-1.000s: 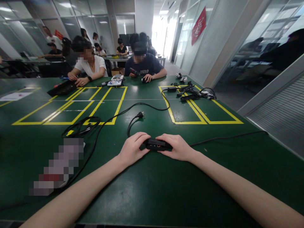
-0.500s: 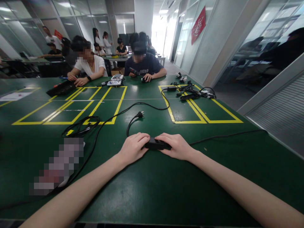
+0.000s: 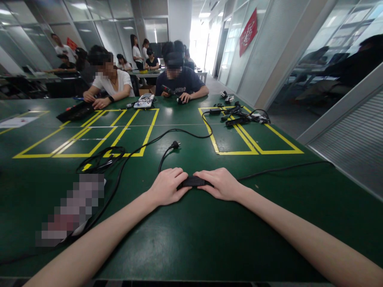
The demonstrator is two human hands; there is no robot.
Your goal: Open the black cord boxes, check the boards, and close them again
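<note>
A black power adapter (image 3: 194, 181) is held just over or on the green table, its middle showing between my hands. My left hand (image 3: 168, 185) is closed round its left end, thumb below and fingers above. On the other end, my right hand (image 3: 220, 183) is closed too, thumb and fingers pinching it. Beyond my left hand a short black cord curves up to a plug (image 3: 175, 145) lying on the table. From behind my right hand a black cable (image 3: 284, 169) runs toward the table's right edge. Where the cords meet the adapter is hidden by my hands.
Yellow tape outlines (image 3: 238, 153) mark the green table (image 3: 191, 243). A coiled black cable (image 3: 101, 158) and a blurred-out long object (image 3: 72, 211) lie left. Black adapters and cables (image 3: 239, 115) sit far right. Across the table two people work, near a white power strip (image 3: 145, 102) and black tray (image 3: 74, 111).
The adapter has tilted slightly in my hands, and more of its ridged middle shows. My fingers have shifted a little toward its ends. The view has moved slightly.
</note>
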